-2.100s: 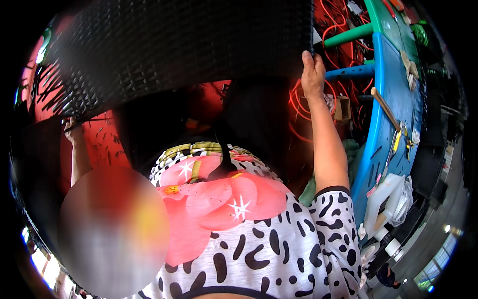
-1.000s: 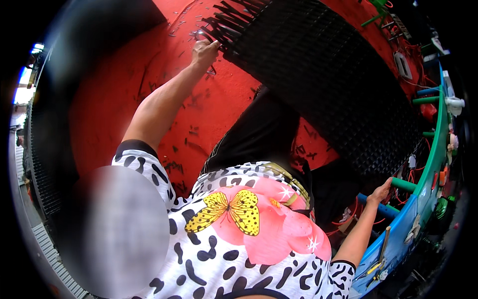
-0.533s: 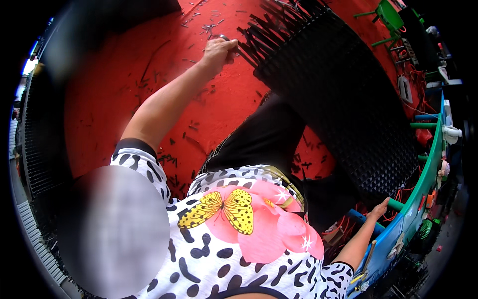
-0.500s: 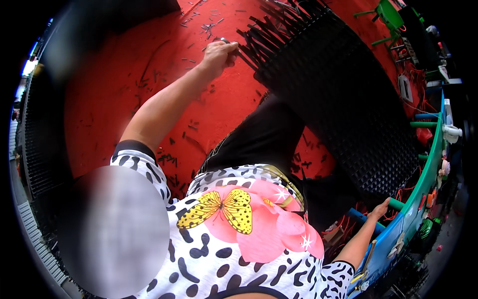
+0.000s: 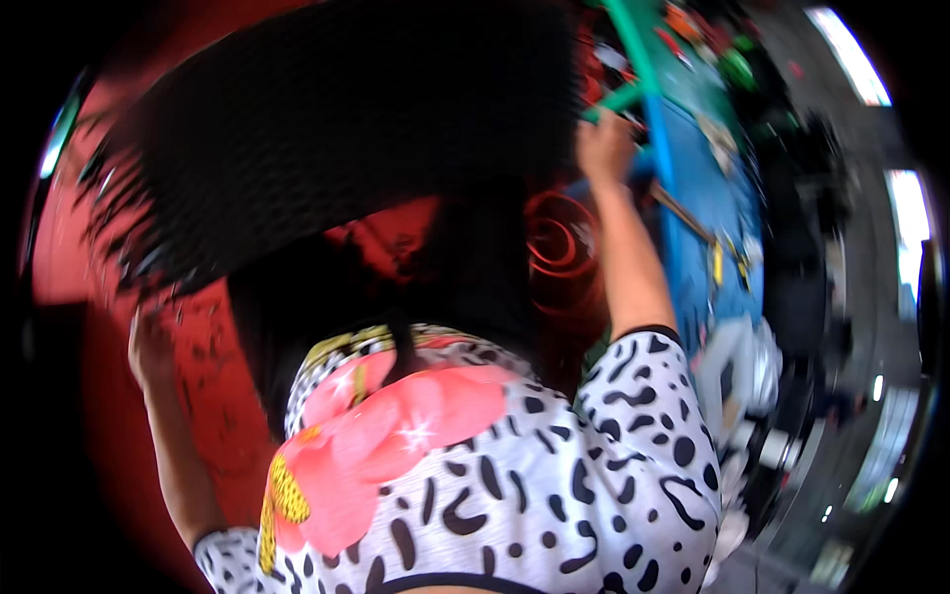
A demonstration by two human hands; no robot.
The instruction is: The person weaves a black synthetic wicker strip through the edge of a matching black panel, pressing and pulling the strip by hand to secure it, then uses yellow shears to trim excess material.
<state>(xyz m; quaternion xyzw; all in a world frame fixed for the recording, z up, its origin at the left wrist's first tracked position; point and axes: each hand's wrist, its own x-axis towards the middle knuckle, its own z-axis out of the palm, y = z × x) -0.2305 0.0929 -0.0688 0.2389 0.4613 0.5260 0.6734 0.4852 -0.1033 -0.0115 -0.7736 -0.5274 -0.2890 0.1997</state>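
Observation:
A large black woven panel [image 5: 356, 129] stretches across the view above my knees. Loose strips [image 5: 124, 213] fringe its left end. My left hand [image 5: 150, 346] is just below those strips, smeared by motion; whether it pinches one does not show. At the panel's other end, my right hand [image 5: 606, 148] is beside the panel's edge and against a green bar [image 5: 618, 99] of the workbench frame. The fingers there are curled but blurred, and what they grip, if anything, is unclear.
On my right runs a blue-topped workbench [image 5: 683, 148] with a wooden-handled tool [image 5: 683, 213] and small yellow tools [image 5: 720, 262] on it. Red coils [image 5: 559, 238] lie beneath my right forearm. Dark scraps litter the red floor [image 5: 213, 366].
The view has swung to the right, so the panel now lies across the top and the workbench shows more. My left hand appears lower left, still near the strips; my right hand appears higher.

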